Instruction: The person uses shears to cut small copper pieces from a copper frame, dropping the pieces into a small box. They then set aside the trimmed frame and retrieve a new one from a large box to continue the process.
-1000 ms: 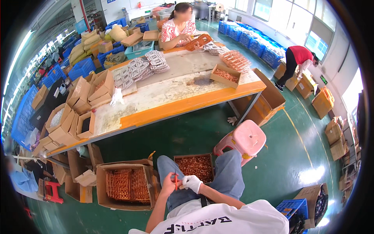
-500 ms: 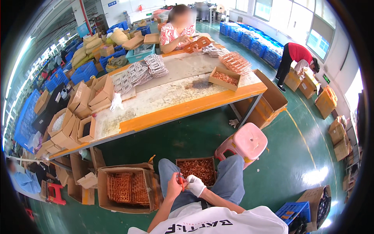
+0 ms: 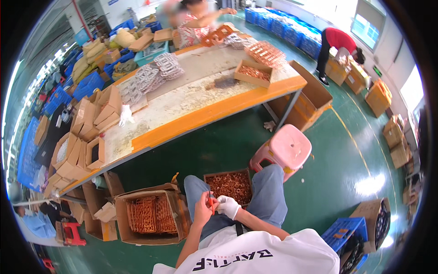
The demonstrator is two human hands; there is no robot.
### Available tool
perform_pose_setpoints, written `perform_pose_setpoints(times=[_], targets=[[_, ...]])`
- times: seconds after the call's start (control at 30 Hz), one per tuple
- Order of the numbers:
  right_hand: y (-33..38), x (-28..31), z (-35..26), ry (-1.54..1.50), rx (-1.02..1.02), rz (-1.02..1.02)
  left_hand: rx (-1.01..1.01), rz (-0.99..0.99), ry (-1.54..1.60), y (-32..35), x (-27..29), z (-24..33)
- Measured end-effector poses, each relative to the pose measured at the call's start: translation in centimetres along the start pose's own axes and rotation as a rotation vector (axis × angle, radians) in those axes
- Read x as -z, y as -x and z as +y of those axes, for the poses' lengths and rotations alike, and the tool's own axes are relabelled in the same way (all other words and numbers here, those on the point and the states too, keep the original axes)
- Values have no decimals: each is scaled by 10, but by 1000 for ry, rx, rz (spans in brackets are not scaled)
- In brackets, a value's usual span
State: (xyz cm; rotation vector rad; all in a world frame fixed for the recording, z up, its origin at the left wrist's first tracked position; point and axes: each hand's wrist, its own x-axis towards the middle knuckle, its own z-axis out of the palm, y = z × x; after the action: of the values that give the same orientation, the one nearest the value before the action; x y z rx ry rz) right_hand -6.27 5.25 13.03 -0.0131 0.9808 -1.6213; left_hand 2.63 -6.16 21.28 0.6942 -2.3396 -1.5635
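Note:
My bare left hand (image 3: 202, 210) is closed round red-handled pliers (image 3: 212, 205), in front of my lap. Right beside their jaws, my white-gloved right hand (image 3: 229, 207) has its fingers pinched together; whatever lies in them is too small or hidden to make out. Between my knees stands a shallow cardboard box (image 3: 249, 177) full of small copper-coloured rings and bits (image 3: 230, 186). A larger cardboard box (image 3: 182, 214) to my left holds stacked copper-coloured frames (image 3: 153, 214).
A pink stool (image 3: 290, 145) stands past my right knee. Ahead is a long worktable (image 3: 182, 119) bearing grey frame stacks (image 3: 148, 78), copper frames (image 3: 265, 53) and a small box (image 3: 244, 76) of copper pieces. One person sits across it; another bends over boxes at right. A blue crate (image 3: 344, 235) is low right.
My view has shifted slightly, so the table sits higher. Both hands stay close together at the pliers. The person across the table has stretched an arm out to the right.

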Motion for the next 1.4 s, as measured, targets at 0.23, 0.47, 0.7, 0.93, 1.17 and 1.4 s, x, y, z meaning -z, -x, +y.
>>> perform_pose_setpoints(times=[0.23, 0.47, 0.7, 0.93, 1.17, 1.4], targets=[[16, 15, -2, -226, 75, 144, -103, -195, 31, -15, -15, 15], [39, 26, 3, -491, 175, 193, -98, -313, 39, -21, -40, 10], [58, 50, 5, -579, 256, 263, -152, -359, 37, -15, -67, 30], [63, 57, -13, -486, 325, 251, -223, -279, -41, -12, -76, 55], [87, 50, -29, -450, 429, 330, -226, -305, -153, -6, -90, 58], [120, 78, -36, -264, 551, 515, 47, -388, -105, 0, -105, 39]])
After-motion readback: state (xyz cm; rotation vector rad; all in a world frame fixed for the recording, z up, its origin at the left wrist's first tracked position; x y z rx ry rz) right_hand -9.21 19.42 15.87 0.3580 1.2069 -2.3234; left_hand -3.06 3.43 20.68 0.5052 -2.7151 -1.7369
